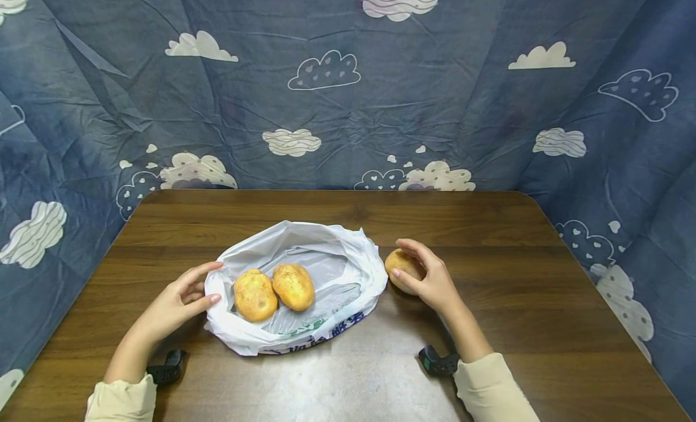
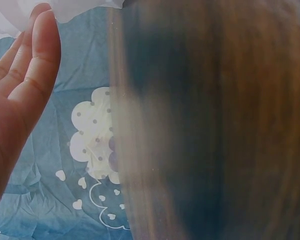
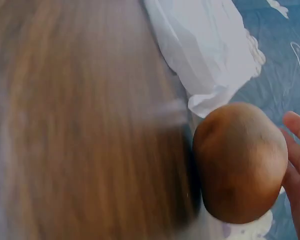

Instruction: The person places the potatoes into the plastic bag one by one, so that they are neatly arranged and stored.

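Note:
A white plastic bag (image 1: 346,277) lies with its mouth spread wide, and two potatoes (image 1: 293,286) sit side by side in its left part. My left hand (image 1: 182,298) is at the bag's left rim, thumb and forefinger apart with their tips at the plastic. In the left wrist view its fingers (image 2: 42,55) reach up to the bag's edge. Just right of the bag, my right hand (image 1: 429,280) holds another potato (image 1: 401,269), its thumb in front and fingers curved round the far side. The right wrist view shows this potato (image 3: 242,165) close by the bag (image 3: 200,45).
The brown wooden table (image 1: 522,277) extends on both sides of the bag, its far edge running along a blue cloth (image 1: 326,120) printed with clouds. Dark wrist-worn devices (image 1: 437,360) sit beneath both wrists, near the cream sleeves (image 1: 492,386).

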`<action>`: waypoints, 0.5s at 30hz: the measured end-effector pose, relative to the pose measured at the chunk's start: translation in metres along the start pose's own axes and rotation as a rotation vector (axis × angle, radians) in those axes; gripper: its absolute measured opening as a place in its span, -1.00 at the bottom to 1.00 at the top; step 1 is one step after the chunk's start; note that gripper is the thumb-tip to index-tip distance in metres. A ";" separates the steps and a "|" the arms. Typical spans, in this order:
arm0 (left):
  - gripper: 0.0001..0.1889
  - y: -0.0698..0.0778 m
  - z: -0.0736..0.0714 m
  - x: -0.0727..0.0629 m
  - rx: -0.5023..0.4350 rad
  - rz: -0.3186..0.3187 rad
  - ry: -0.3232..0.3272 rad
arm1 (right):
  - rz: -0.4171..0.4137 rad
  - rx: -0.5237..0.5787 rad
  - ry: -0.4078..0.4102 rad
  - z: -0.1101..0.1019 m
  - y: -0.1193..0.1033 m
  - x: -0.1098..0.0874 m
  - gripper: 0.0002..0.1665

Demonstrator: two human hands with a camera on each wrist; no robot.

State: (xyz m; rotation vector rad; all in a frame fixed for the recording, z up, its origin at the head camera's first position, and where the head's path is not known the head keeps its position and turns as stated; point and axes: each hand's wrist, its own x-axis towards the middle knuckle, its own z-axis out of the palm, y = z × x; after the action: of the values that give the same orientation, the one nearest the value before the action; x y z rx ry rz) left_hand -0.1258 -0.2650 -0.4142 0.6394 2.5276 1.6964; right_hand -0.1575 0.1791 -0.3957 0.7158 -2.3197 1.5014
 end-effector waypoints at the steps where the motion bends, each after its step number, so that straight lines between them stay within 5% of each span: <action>1: -0.43 0.000 0.000 0.000 0.003 0.000 0.001 | 0.006 0.010 0.002 -0.001 0.002 -0.001 -0.42; 8: -0.43 -0.001 0.000 0.000 0.011 -0.002 0.002 | 0.016 -0.034 0.023 -0.010 0.013 -0.006 -0.43; 15: -0.43 0.000 0.000 0.000 0.017 -0.013 0.007 | 0.109 -0.048 -0.013 -0.016 0.025 -0.014 -0.43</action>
State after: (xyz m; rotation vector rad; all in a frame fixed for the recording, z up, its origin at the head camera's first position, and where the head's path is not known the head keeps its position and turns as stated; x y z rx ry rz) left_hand -0.1260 -0.2653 -0.4138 0.6180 2.5479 1.6783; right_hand -0.1599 0.2050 -0.4147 0.5978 -2.4310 1.4843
